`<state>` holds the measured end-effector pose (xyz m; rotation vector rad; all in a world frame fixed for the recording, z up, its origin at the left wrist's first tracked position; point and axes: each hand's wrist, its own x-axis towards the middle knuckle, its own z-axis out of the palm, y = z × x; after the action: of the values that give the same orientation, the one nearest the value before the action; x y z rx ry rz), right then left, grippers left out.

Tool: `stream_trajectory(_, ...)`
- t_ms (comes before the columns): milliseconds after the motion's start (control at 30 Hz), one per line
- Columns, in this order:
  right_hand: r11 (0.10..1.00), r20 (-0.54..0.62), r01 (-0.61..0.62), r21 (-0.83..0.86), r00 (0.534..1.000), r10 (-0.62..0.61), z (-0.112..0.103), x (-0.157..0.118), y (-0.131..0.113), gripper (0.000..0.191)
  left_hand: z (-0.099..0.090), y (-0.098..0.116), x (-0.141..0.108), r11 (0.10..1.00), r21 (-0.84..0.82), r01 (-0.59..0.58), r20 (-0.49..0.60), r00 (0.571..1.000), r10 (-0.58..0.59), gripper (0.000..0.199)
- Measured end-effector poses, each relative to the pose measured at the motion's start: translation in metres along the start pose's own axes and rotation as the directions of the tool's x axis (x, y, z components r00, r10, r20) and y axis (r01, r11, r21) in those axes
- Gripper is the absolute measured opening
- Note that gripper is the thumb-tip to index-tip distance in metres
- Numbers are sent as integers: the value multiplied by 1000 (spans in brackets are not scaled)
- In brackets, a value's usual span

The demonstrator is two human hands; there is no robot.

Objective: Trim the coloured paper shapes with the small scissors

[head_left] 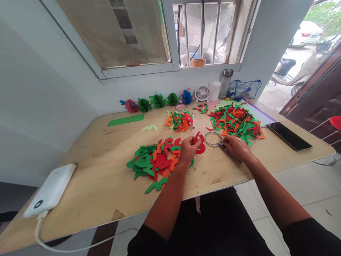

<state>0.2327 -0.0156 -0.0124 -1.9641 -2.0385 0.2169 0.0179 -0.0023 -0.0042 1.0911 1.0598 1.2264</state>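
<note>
- Pinching: left hand (188,149), thumb and fingers pressed together on the edge of one red paper cut-out (201,148), a small white square near its top.
- Location of cut-out: raised at the middle of the table (98,174), between the heap of curved cut-outs (160,161) and a grey ring (212,145).
- Right hand (236,146): fingers bent over a dark tool (227,152), mostly hidden, just beside the ring; how tightly they close on it cannot be told.
- Beyond, centre: smaller pile (182,122) of paper pieces, several with white squares; a white pen (193,121) beside it.
- Beyond, right: large heap of angular scraps (234,119); black phone (290,136) near it.
- Handling, as judged: grip the paper lightly by one edge, so it neither creases nor bends; keep fingertips off the white square; steady the ring before working at its rim; keep the tool's tip clear of the left fingers.
</note>
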Motion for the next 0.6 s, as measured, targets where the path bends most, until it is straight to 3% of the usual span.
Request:
stream_trajectory(200, 1000, -47, 4, -2, 999, -5, 4, 0, 1, 11, -1, 0, 0, 1000, -16, -5, 18, 1000, 5, 8)
stream_trajectory(600, 982, -84, -69, -178, 995, 55, 16, -11, -8, 13, 0, 0, 2, 1000, -21, 3, 15, 1000, -2, 9)
